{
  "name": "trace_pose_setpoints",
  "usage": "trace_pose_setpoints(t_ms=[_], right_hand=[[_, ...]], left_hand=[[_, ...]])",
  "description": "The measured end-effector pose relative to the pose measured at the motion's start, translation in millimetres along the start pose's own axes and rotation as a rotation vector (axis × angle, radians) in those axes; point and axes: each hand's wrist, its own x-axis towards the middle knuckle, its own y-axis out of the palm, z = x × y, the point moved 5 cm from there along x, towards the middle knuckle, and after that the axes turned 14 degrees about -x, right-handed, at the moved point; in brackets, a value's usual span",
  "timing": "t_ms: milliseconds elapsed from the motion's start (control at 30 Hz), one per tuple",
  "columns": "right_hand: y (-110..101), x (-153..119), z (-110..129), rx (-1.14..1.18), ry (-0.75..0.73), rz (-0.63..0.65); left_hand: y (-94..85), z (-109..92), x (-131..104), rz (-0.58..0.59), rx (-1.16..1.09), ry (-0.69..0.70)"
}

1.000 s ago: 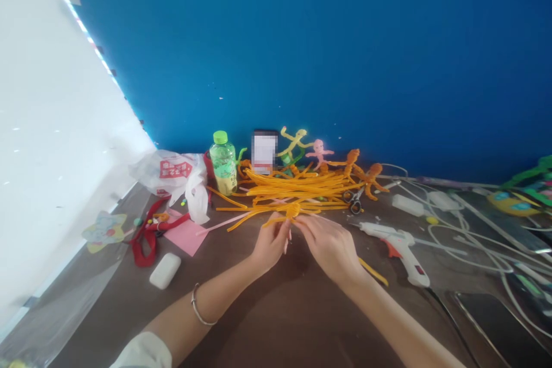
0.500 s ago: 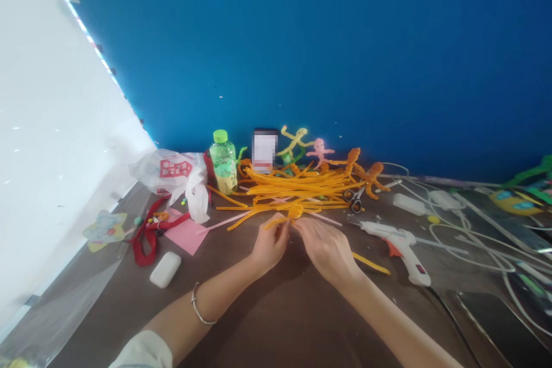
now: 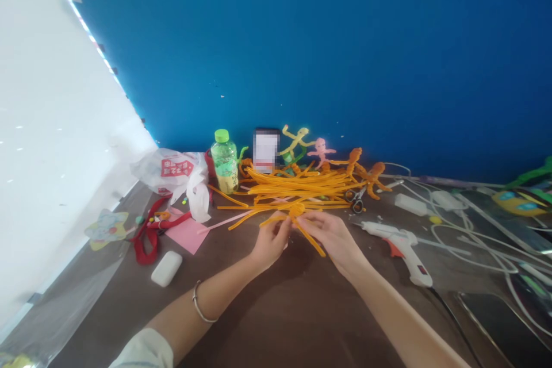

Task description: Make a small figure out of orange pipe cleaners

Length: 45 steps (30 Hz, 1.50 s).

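Between my hands is an orange pipe cleaner (image 3: 313, 241), coiled into a small ball at its upper part, with one straight end slanting down to the right and another end sticking out left. My left hand (image 3: 272, 244) pinches it from the left side. My right hand (image 3: 334, 241) is closed on it from the right, fingertips at the coil. Just beyond my hands lies a heap of loose orange pipe cleaners (image 3: 297, 187). Scissors (image 3: 357, 201) rest at the heap's right end.
A white glue gun (image 3: 401, 241) lies right, its cord running toward a dark phone (image 3: 500, 322). White cables tangle behind it. Left are a bottle (image 3: 225, 167), a plastic bag (image 3: 172, 169), pink paper (image 3: 187, 236) and a white case (image 3: 167, 268). Small pipe-cleaner figures (image 3: 321, 149) stand by the blue wall.
The pipe cleaner's loose end has swung from beyond my right hand to between my hands, pointing down toward me. My right hand has turned, its fingers now at the coil.
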Motion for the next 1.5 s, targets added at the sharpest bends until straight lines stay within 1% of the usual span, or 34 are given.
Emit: trace_pose_setpoints(t_ms=[100,167,233,300,433,500,567,600,667,700,767,833,933,967,1033,1100,1167,1267,1333,1433,1500], right_hand=[[5.5,-0.9,-5.3,0.254,0.091,0.112],[9.5,-1.4,-9.8,0.371,0.107,0.134],[13.1,-1.4,-15.6,0.446,0.121,0.101],[16.9,-1.7,-20.9,0.483,0.124,0.035],[29.8,-4.1,-29.3,0.484,0.111,-0.068],[32.7,-5.4,-34.4,0.384,0.089,-0.165],[27.9,-7.2,-37.1,0.179,0.004,-0.316],[23.4,-8.6,-35.6,0.046,-0.083,-0.394],[13.4,-14.2,-27.9,-0.262,-0.335,-0.533],[11.0,-17.2,-23.5,-0.427,-0.477,-0.548],[8.1,-22.2,-19.8,-0.695,-0.683,-0.526],[4.2,-25.7,-19.5,-0.856,-0.781,-0.533],[4.7,-27.7,-17.2,-0.928,-0.826,-0.556],[6.3,-27.6,-15.8,-0.912,-0.813,-0.569],[9.6,-26.1,-12.4,-0.832,-0.74,-0.602],[11.3,-24.3,-10.1,-0.696,-0.619,-0.637],[12.3,-21.8,-11.2,-0.519,-0.461,-0.625],[16.2,-18.0,-20.1,-0.225,-0.185,-0.502],[19.9,-17.5,-26.6,-0.032,-0.023,-0.414],[27.0,-17.2,-31.1,0.274,0.134,-0.274],[33.1,-16.4,-32.2,0.467,0.225,-0.169]], left_hand=[[4.3,6.6,0.2,0.005,-0.2,-0.159],[6.9,8.2,0.1,0.02,-0.318,-0.208],[7.6,8.8,0.2,0.029,-0.403,-0.219],[7.2,10.4,0.6,0.031,-0.448,-0.224],[4.9,14.1,3.0,0.005,-0.473,-0.21],[4.4,14.0,4.3,0.001,-0.477,-0.19],[4.6,13.3,4.6,0.007,-0.482,-0.187],[4.7,12.9,4.4,0.009,-0.486,-0.193],[4.8,12.7,3.5,0.008,-0.504,-0.218],[5.0,12.9,3.1,0.007,-0.514,-0.23],[6.0,13.7,2.3,0.011,-0.536,-0.252],[7.4,14.9,1.9,0.018,-0.544,-0.266],[8.2,15.1,1.7,0.012,-0.52,-0.248],[7.9,14.6,1.7,0.005,-0.499,-0.232],[6.9,12.9,1.5,-0.006,-0.431,-0.197],[5.4,10.3,1.1,-0.013,-0.331,-0.156],[3.0,7.2,0.5,-0.031,-0.213,-0.112],[-1.9,1.5,-0.8,-0.072,-0.014,-0.043],[-4.7,-3.7,-1.5,-0.094,0.11,0.033],[-6.2,-12.8,-2.7,-0.097,0.243,0.205],[-5.0,-16.2,-3.3,-0.065,0.303,0.294]])
